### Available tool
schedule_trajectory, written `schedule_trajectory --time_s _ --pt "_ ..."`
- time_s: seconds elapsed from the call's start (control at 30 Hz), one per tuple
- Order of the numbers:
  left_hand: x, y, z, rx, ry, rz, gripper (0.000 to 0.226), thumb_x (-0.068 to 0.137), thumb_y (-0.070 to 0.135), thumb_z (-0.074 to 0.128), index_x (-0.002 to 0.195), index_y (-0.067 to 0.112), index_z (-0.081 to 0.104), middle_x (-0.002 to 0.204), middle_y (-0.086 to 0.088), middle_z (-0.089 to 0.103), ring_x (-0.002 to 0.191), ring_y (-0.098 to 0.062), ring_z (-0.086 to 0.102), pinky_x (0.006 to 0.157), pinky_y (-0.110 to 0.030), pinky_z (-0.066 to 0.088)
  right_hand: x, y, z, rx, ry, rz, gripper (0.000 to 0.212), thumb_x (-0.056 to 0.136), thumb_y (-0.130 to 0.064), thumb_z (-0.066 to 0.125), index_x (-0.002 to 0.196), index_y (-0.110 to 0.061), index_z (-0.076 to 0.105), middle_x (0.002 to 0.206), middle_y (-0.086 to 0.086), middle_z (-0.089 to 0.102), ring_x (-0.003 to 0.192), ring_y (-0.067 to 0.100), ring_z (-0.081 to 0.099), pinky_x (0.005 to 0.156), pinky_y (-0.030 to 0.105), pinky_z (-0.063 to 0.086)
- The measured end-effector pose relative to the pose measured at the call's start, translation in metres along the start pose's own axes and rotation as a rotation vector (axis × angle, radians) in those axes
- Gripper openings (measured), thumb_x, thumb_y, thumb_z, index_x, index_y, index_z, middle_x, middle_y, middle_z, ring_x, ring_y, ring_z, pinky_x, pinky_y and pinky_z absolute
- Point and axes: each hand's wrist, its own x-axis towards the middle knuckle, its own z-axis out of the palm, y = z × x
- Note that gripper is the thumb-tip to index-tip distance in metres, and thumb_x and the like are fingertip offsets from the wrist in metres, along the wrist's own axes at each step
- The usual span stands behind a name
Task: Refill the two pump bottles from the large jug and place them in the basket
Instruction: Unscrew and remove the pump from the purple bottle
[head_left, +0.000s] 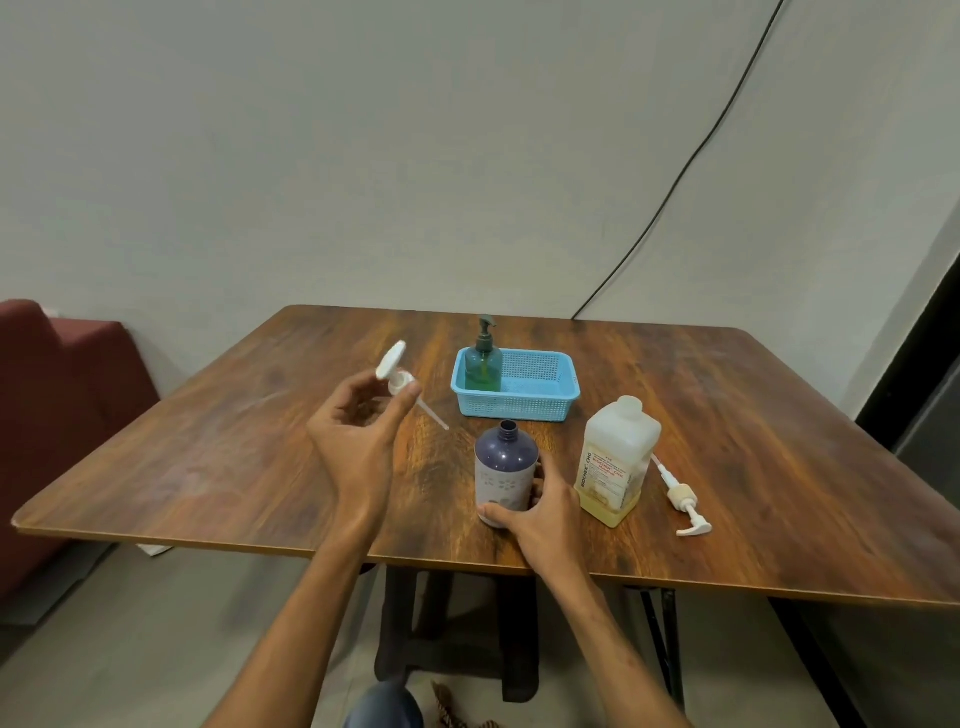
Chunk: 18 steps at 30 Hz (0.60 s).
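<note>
The left hand (358, 441) is raised above the wooden counter (727, 415), its fingers (402, 408) curled and closed around the collar of a white pump head (396, 371). The pump's flat top tilts up and to the left, and its thin dip tube (434, 415) slants down to the right, ending in the air left of the purple bottle.

The right hand (545, 514) rests on the counter near the front edge and wraps the lower part of the purple bottle (505, 467). The thumb lies across the bottle's base on the near side, and the other fingers press its right side. The bottle stands upright with its neck open and no pump on it.

Just to the right stands the large jug (618, 460), upright, uncapped, with yellowish liquid low in it. A second white pump (683, 501) lies flat on the counter beside the jug's right side.

Behind the purple bottle sits the blue basket (540, 400). The green pump bottle (483, 364) stands upright in its left end, pump fitted.
</note>
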Motion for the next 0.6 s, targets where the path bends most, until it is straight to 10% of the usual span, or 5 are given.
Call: schedule_trajectory --time_s 0.6 --pt "-0.038 -0.095 -0.019 0.630 -0.219 -0.040 0.025 0.081 0.011 0.078 0.083 0.027 0.060 0.088 0.011 0.062 0.084 -0.003 0.059 0.075 -0.028 0.057 -0.002 -0.007 -0.004 -0.011 -0.004 -0.010 0.095 0.058 -0.031 0.093 0.139 -0.026 0.043 0.135 -0.008 0.056 0.122 0.012 0.054 0.098 0.034 0.052"
